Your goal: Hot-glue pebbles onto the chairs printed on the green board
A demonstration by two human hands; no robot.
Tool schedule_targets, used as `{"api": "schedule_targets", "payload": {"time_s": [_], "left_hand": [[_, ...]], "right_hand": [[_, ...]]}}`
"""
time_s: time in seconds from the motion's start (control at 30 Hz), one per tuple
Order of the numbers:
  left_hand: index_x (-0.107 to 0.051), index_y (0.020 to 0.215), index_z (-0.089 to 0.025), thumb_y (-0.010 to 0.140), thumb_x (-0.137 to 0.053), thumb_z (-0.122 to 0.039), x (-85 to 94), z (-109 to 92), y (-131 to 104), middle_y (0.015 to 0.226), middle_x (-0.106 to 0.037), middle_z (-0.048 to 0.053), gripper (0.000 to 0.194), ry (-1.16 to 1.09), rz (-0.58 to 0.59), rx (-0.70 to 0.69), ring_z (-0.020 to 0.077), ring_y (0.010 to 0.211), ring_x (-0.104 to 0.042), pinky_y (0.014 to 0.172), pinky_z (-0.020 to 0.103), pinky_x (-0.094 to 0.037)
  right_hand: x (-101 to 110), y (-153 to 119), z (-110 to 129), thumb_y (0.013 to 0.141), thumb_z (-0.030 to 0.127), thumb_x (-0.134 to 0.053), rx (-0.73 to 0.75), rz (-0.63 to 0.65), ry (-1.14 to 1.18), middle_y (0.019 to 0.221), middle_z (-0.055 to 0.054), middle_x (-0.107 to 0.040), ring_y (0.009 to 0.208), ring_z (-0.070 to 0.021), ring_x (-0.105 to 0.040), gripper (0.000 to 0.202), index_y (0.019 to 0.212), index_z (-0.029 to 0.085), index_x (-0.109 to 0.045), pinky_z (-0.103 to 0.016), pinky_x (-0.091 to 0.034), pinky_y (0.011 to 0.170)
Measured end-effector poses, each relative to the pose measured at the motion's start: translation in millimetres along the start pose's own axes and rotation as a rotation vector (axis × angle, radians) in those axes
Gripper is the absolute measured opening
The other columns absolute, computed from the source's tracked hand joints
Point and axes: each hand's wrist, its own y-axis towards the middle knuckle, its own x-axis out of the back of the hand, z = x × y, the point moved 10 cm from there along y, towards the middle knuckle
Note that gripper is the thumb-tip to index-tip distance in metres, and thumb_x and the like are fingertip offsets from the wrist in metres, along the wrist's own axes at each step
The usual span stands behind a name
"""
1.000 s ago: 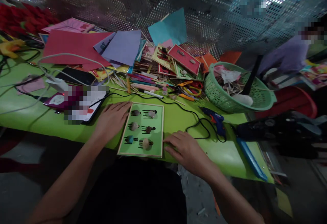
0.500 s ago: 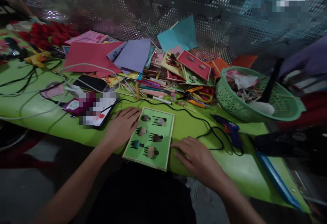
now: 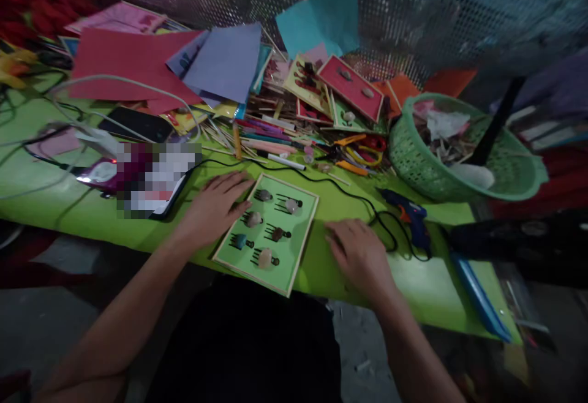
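Observation:
A green card (image 3: 287, 244) framed with thin pale sticks lies slightly turned at the table's front edge. Several small stones with black drawn lines and round marks sit on it, among them a blue stone (image 3: 241, 241) and a pale stone (image 3: 265, 258). My left hand (image 3: 215, 210) lies flat, fingers stretched, its thumb and fingertips at the card's left edge. To the right of the card, apart from it, my right hand (image 3: 358, 253) rests on the table with loosely bent fingers and nothing visible in it.
A glue gun (image 3: 411, 219) with a black cable lies right of my right hand. Behind it stands a green basket (image 3: 463, 185) of scraps. Pens, sticks, scissors (image 3: 365, 157) and coloured paper (image 3: 133, 63) crowd the back. A phone (image 3: 136, 124) and cables lie at left.
My right hand has drawn away from the card's right edge, to the right. The card is turned slightly clockwise. My left hand stays at its left edge. The camera view has shifted.

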Motion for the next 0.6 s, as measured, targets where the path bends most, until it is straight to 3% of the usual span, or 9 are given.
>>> {"api": "schedule_targets", "payload": {"time_s": [0.1,0.17,0.37,0.6], "left_hand": [[-0.056,0.144,-0.021,0.103,-0.047,-0.04,-1.7,0,-3,0.156,-0.052,0.009,0.046,0.0,0.01,-0.006,0.0283,0.146,-0.044,0.122,0.048,-0.032],[-0.057,0.143,-0.021,0.103,-0.049,-0.038,-0.6,-2,-3,0.156,-0.052,0.009,0.045,0.015,0.007,-0.013,0.0281,0.146,-0.044,0.122,0.048,-0.032],[-0.059,0.143,-0.023,0.102,-0.05,-0.032,1.4,-6,1,0.157,-0.051,0.009,0.042,0.084,-0.016,-0.052,0.028,0.145,-0.045,0.12,0.048,-0.035],[-0.059,0.144,-0.028,0.102,-0.05,-0.028,-9.3,-14,15,0.156,-0.051,0.01,0.043,0.149,0.034,-0.123,0.0292,0.146,-0.044,0.119,0.05,-0.034]], "right_hand": [[-9,-23,19,0.099,0.018,-0.054,0.043,0.002,0.226,0.089,-0.005,-0.071,0.082,-0.0206,-0.061,0.014,0.106,0.019,-0.067,-0.034,-0.046,0.075],[-13,-34,23,0.099,0.019,-0.056,0.025,-0.019,0.321,0.081,-0.002,-0.067,0.075,-0.0182,-0.059,0.01,0.1,0.021,-0.066,-0.031,-0.045,0.068],[-21,-40,19,0.099,0.022,-0.058,-0.052,-0.037,0.367,0.078,-0.001,-0.066,0.074,-0.018,-0.061,0.01,0.096,0.023,-0.067,-0.03,-0.045,0.066],[-25,-41,14,0.099,0.024,-0.057,-0.063,-0.047,0.38,0.084,-0.002,-0.069,0.08,-0.0192,-0.063,0.011,0.095,0.023,-0.068,-0.032,-0.048,0.07]]}}
